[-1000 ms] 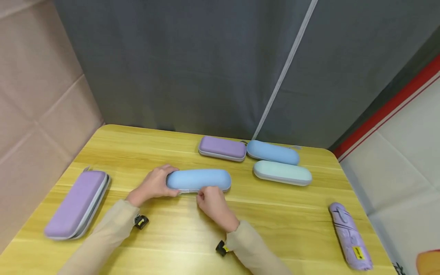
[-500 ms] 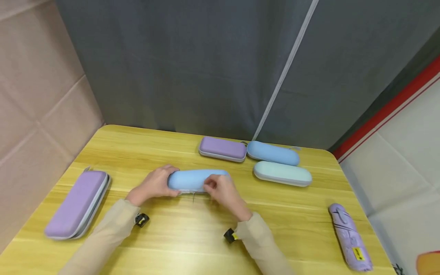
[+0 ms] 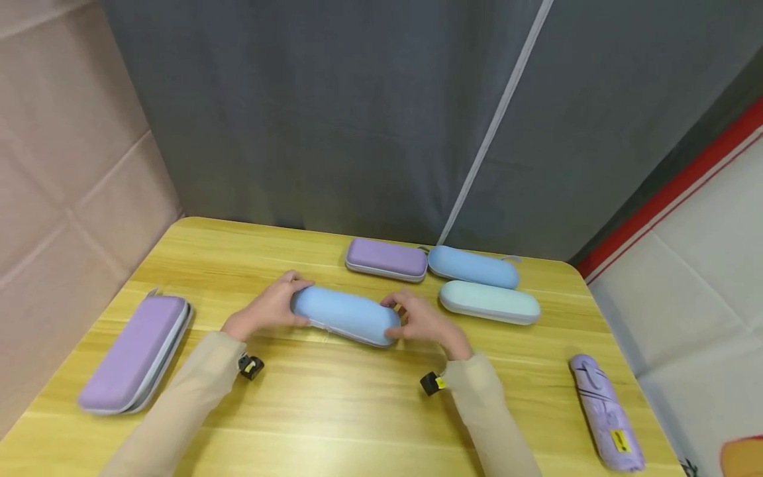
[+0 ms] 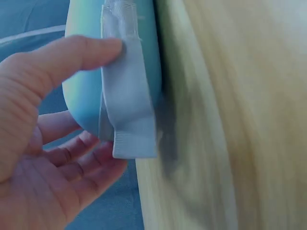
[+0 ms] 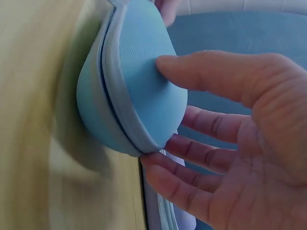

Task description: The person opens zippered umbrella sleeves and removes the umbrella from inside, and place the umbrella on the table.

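A blue hard-shell pencil case (image 3: 348, 314) lies crosswise between the two hands, its right end turned toward the person. My left hand (image 3: 271, 307) grips the left end, thumb at the front and fingers behind. In the left wrist view that thumb (image 4: 81, 52) presses on a pale grey fabric strap (image 4: 127, 96) at the case's end. At the other end, my right hand (image 3: 424, 320) holds the case between thumb and fingers. The right wrist view shows the grey zipper band (image 5: 115, 81) with a narrow dark slit along it.
Behind stand a purple case (image 3: 386, 258), another blue case (image 3: 473, 266) and a mint case (image 3: 490, 301). A larger purple case (image 3: 136, 354) lies at the left. A folded lilac umbrella (image 3: 607, 411) lies near the right table edge. A dark grey curtain (image 3: 328, 119) hangs behind the table.
My right hand has left the zipper side at the front and moved right to grip the right end. The blue pencil case has turned, its right end swinging toward the person. The left hand keeps its hold.
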`<action>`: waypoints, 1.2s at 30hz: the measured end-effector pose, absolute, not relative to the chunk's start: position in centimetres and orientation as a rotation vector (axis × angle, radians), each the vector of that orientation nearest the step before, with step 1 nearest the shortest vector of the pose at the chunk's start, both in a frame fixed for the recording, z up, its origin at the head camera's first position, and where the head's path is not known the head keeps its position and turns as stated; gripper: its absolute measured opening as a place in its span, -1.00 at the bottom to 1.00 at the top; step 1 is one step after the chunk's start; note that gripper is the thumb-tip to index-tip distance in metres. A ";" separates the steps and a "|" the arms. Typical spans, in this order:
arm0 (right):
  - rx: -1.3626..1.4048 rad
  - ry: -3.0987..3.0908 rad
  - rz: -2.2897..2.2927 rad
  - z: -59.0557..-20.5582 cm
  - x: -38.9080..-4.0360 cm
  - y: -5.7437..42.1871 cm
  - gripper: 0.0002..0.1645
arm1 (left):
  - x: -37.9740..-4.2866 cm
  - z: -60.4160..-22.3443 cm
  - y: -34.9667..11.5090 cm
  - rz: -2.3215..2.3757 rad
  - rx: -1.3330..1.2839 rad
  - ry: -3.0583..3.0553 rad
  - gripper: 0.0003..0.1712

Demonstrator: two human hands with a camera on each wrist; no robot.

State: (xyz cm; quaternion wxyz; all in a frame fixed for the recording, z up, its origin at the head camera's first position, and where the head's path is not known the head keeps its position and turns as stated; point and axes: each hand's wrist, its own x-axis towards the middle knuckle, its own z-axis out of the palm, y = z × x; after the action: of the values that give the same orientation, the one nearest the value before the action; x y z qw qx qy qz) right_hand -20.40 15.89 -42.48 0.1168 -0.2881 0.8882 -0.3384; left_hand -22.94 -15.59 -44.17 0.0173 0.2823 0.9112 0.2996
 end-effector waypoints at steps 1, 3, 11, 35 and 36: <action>-0.855 2.604 -0.984 -42.5 -20.1 15.9 -0.44 | -23.2 -44.2 -15.6 0.951 0.878 2.826 -0.18; -0.869 2.615 -0.964 -42.7 -19.5 15.8 -0.45 | -23.6 -44.2 -15.6 1.009 0.852 2.810 -0.25; -0.836 2.723 -0.888 -42.8 -15.9 13.2 -0.47 | -24.8 -44.0 -15.1 1.084 0.834 2.796 -0.38; -0.749 3.150 -0.551 -43.1 -11.4 9.0 -0.49 | -22.7 -43.4 -5.9 0.773 0.473 3.034 -0.05; -0.766 3.105 -0.616 -42.9 -11.6 9.3 -0.54 | -22.3 -43.4 -5.7 0.746 0.426 3.049 0.03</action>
State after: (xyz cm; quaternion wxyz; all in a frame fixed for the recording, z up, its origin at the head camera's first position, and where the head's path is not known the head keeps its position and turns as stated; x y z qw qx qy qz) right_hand -11.57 9.28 -42.91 -0.0576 -0.2350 0.9517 -0.1888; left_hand -22.33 -5.65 -43.38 -0.0132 0.1345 0.9625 0.2354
